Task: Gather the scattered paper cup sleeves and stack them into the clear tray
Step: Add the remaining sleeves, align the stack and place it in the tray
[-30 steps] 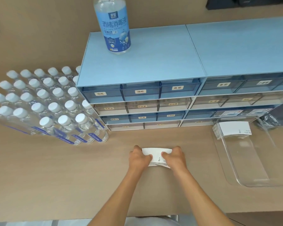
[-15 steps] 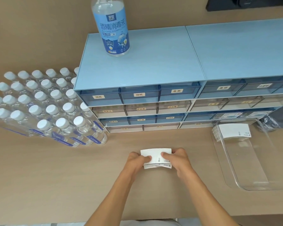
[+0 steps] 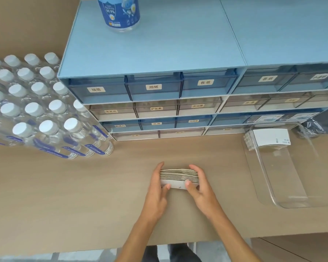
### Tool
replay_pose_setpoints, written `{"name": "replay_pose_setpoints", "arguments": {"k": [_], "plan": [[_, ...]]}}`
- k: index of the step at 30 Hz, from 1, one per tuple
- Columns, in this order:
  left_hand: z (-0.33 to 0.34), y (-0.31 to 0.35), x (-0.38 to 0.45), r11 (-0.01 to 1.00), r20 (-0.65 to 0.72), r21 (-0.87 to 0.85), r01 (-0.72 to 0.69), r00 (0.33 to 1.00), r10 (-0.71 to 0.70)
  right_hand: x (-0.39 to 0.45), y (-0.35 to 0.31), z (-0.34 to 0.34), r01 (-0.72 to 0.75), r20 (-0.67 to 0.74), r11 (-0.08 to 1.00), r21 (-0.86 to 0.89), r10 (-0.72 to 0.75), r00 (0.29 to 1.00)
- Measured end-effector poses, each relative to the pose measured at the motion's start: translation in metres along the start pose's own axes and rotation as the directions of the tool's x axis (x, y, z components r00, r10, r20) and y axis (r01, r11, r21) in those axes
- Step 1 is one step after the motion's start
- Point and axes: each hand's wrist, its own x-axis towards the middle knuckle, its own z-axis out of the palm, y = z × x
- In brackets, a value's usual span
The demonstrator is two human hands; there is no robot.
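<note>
A stack of white paper cup sleeves [image 3: 178,177] stands on edge on the beige table, squeezed between both hands. My left hand [image 3: 157,188] grips its left end, my right hand [image 3: 199,188] its right end, thumbs on the near face. To the right lies the clear tray [image 3: 292,193], long and transparent. A second stack of white sleeves [image 3: 269,139] rests inside it at its far end.
A blue drawer cabinet [image 3: 159,87] with labelled drawers stands behind the hands. A disinfectant bottle [image 3: 119,12] stands on top of it. A pack of water bottles [image 3: 36,110] fills the left side. A dark bag [image 3: 322,123] lies behind the tray. The table's front edge [image 3: 83,250] is near.
The stack has been turned from lying flat to standing on edge between both hands. The camera has moved closer and lower.
</note>
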Motion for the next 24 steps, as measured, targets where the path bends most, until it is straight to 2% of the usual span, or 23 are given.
{"name": "replay_pose_setpoints", "arguments": {"k": [4, 8, 12, 16, 20, 24], "plan": [[0.016, -0.015, -0.007, 0.997, -0.079, 0.024, -0.075, 0.994, 0.076, 0.004, 0.009, 0.013, 0.076, -0.188, 0.996, 0.037, -0.067, 0.980], [0.022, -0.018, -0.008, 0.991, -0.092, -0.112, -0.075, 0.994, 0.065, 0.010, 0.016, 0.029, 0.130, -0.331, 0.986, 0.103, -0.089, 0.939], [0.029, -0.012, -0.005, 0.975, -0.256, -0.217, -0.054, 0.967, -0.003, 0.010, 0.025, 0.034, 0.195, -0.381, 0.972, 0.130, -0.133, 0.915], [0.036, -0.012, 0.003, 0.969, -0.382, -0.243, -0.034, 0.922, -0.064, 0.009, 0.027, 0.036, 0.205, -0.394, 0.969, 0.139, -0.136, 0.909], [0.039, -0.015, 0.006, 0.958, -0.394, -0.284, -0.049, 0.917, -0.070, 0.010, 0.027, 0.038, 0.242, -0.438, 0.956, 0.163, -0.150, 0.886], [0.035, -0.013, 0.005, 0.962, -0.331, -0.272, -0.035, 0.942, -0.060, 0.009, 0.026, 0.039, 0.231, -0.394, 0.958, 0.171, -0.148, 0.907]]}}
